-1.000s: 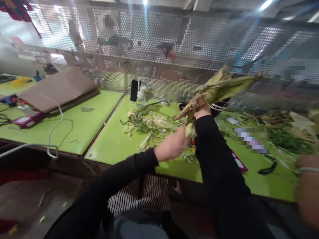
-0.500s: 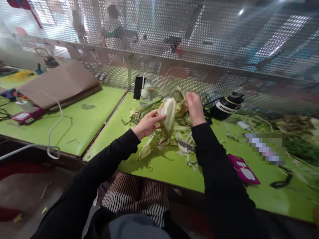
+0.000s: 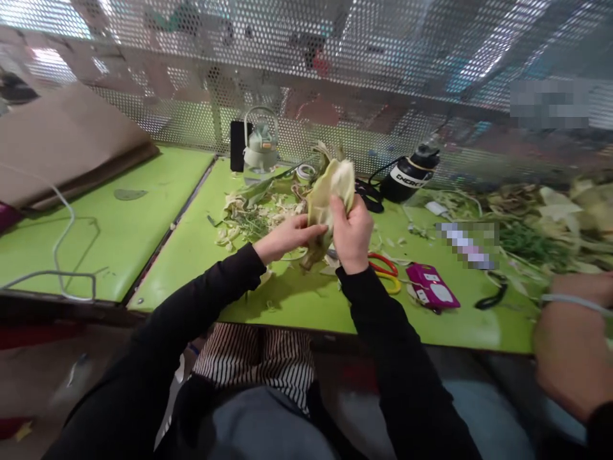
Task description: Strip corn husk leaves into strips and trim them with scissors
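Perf. metal mesh panel (image 3: 268,70) at back; green surface (image 3: 460,332) in front. Folded brown sheet (image 3: 71,140) far L. Veg scraps (image 3: 253,220) mid-surface. L hand (image 3: 290,237) & R hand (image 3: 353,233) both on pale leafy piece (image 3: 320,195), held up over surface, approx. ctr. L fingers pinch lower L edge; R fingers pinch R edge, thumb on inner face. Black bottle (image 3: 409,177), tilted, back R. Purple gadget (image 3: 433,286) R of R hand; red/yellow scissor handles (image 3: 387,276) btwn.

Workshop, shared: green worktables (image 3: 297,303), left through right; perforated metal screen (image 3: 407,76), upper frame; scissors (image 3: 397,282), plant scraps (image 3: 253,222), centre; co-worker's arm (image 3: 569,345), lower right.
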Available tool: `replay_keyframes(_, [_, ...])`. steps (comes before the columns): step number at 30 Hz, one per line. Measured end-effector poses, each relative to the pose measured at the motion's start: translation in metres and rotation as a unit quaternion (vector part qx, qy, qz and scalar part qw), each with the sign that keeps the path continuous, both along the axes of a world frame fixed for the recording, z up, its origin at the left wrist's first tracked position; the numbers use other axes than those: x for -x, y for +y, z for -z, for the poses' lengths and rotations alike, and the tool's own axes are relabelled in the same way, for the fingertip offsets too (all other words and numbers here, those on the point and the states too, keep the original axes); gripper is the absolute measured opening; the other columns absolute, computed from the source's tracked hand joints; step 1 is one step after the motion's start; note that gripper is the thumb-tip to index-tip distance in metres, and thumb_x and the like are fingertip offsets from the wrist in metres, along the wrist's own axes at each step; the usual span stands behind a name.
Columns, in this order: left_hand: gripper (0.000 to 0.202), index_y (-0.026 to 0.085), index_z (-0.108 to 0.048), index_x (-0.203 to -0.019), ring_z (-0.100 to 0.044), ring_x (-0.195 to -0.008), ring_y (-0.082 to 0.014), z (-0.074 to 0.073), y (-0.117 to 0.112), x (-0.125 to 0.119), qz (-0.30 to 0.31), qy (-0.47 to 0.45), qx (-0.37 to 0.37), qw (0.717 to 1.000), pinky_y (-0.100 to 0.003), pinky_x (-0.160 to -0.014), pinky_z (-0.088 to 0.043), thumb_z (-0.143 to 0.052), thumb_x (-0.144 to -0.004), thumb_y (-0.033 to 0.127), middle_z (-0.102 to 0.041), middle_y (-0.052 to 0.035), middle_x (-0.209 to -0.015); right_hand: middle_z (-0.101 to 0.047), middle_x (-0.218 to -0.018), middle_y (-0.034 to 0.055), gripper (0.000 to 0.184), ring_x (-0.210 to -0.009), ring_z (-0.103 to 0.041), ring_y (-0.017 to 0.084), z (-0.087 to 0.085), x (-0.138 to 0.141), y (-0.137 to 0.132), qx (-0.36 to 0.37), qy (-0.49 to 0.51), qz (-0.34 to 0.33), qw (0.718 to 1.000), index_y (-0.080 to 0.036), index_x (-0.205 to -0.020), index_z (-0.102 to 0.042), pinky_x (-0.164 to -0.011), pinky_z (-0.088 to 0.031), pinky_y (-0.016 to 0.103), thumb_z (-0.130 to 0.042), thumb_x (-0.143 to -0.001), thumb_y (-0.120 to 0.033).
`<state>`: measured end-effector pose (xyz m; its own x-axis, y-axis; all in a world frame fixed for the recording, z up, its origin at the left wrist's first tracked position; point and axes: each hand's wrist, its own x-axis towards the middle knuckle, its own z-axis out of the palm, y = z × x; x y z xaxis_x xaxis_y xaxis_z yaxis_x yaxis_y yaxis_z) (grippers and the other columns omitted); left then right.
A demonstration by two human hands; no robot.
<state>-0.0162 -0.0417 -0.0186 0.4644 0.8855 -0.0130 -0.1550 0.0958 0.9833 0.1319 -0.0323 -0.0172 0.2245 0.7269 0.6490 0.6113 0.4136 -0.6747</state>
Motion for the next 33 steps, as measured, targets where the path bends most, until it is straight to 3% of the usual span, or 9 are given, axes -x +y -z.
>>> replay_keyframes(5, [0.009, 0.011, -0.06, -0.082, -0.059, -0.062, -0.0052, 0.009, -0.012, 0.01, 0.042, -0.031, 0.059, 0.997, -0.02, -0.067, -0.049, -0.062, -0.089, 0.016, -0.063, 0.0018, -0.071, -0.061, -0.072, 0.0027, 0.047, -0.072, -0.059, 0.02, 0.007, -0.007, 0.015, 0.033, 0.088, 0.01, 0.996, -0.022, -0.074, -0.055, -0.072, -0.05, 0.037, -0.044, -0.089, -0.065])
replay_keyframes(10, [0.021, 0.013, -0.058, -0.083, -0.055, -0.056, -0.0053, 0.013, -0.016, 0.012, -0.057, -0.091, 0.052, 0.993, -0.017, -0.059, -0.046, -0.056, -0.095, 0.03, -0.059, 0.0035, -0.067, -0.068, -0.091, 0.0063, 0.048, -0.091, -0.067, 0.023, 0.016, -0.001, 0.014, 0.088, 0.225, -0.055, 0.969, -0.022, -0.086, -0.059, -0.075, -0.055, 0.035, -0.044, -0.086, -0.067])
replay_keyframes(14, [0.028, 0.013, -0.06, -0.076, -0.047, -0.05, -0.0035, 0.004, -0.013, 0.025, -0.082, 0.003, -0.018, 0.996, -0.015, -0.05, -0.038, -0.058, -0.094, 0.035, -0.054, 0.0041, -0.061, -0.071, -0.101, 0.0059, 0.046, -0.094, -0.069, 0.023, 0.013, -0.007, 0.002, 0.114, 0.24, -0.136, 0.955, -0.024, -0.098, -0.061, -0.073, -0.058, 0.036, -0.067, -0.073, -0.062])
replay_keyframes(17, [0.026, 0.015, -0.063, -0.076, -0.039, -0.042, -0.0038, 0.0, -0.013, 0.037, -0.003, 0.123, -0.035, 0.992, -0.017, -0.042, -0.031, -0.074, -0.081, 0.037, -0.049, 0.0057, -0.053, -0.072, -0.096, 0.0054, 0.046, -0.09, -0.07, 0.024, 0.009, -0.014, -0.002, 0.131, 0.254, -0.163, 0.944, -0.023, -0.093, -0.064, -0.073, -0.059, 0.039, -0.076, -0.066, -0.058])
replay_keyframes(20, [0.03, 0.016, -0.065, -0.072, -0.036, -0.038, -0.0048, 0.003, -0.014, 0.047, 0.105, 0.217, -0.016, 0.971, -0.019, -0.037, -0.025, -0.083, -0.07, 0.04, -0.044, 0.0064, -0.048, -0.07, -0.08, 0.0042, 0.04, -0.083, -0.07, 0.025, 0.011, -0.018, 0.0, 0.127, 0.296, -0.117, 0.939, -0.021, -0.077, -0.062, -0.069, -0.058, 0.039, -0.074, -0.068, -0.059])
replay_keyframes(23, [0.031, 0.016, -0.067, -0.069, -0.043, -0.043, -0.0053, 0.004, -0.01, 0.062, 0.112, 0.241, -0.035, 0.963, -0.018, -0.04, -0.032, -0.079, -0.074, 0.044, -0.052, 0.0035, -0.054, -0.068, -0.075, 0.002, 0.04, -0.077, -0.07, 0.024, 0.014, -0.021, 0.0, 0.11, 0.337, -0.087, 0.931, -0.022, -0.076, -0.059, -0.063, -0.058, 0.038, -0.075, -0.066, -0.058])
replay_keyframes(27, [0.02, 0.016, -0.072, -0.085, -0.055, -0.058, -0.0077, -0.008, 0.004, 0.096, 0.045, 0.223, -0.002, 0.974, -0.021, -0.053, -0.044, -0.074, -0.081, 0.035, -0.067, -0.0017, -0.07, -0.066, -0.07, -0.0016, 0.04, -0.064, -0.065, 0.018, 0.015, -0.027, -0.008, 0.136, 0.335, -0.102, 0.927, -0.023, -0.074, -0.06, -0.055, -0.056, 0.032, -0.082, -0.057, -0.053])
replay_keyframes(30, [0.007, 0.02, -0.069, -0.083, -0.046, -0.059, -0.0054, -0.024, 0.015, 0.117, -0.143, 0.08, 0.026, 0.986, -0.02, -0.056, -0.04, -0.065, -0.089, 0.021, -0.063, 0.0032, -0.064, -0.067, -0.073, -0.0019, 0.04, -0.058, -0.062, 0.015, 0.014, -0.031, -0.014, 0.154, 0.309, -0.121, 0.931, -0.023, -0.076, -0.062, -0.051, -0.054, 0.029, -0.081, -0.059, -0.054])
replay_keyframes(33, [0.01, 0.026, -0.063, -0.084, -0.045, -0.07, -0.0057, -0.035, 0.014, 0.121, -0.301, -0.053, -0.018, 0.952, -0.02, -0.064, -0.039, -0.061, -0.092, 0.019, -0.063, 0.0081, -0.069, -0.063, -0.067, -0.003, 0.039, -0.051, -0.058, 0.014, 0.015, -0.033, -0.015, 0.143, 0.299, -0.117, 0.936, -0.024, -0.077, -0.059, -0.048, -0.051, 0.03, -0.076, -0.065, -0.057])
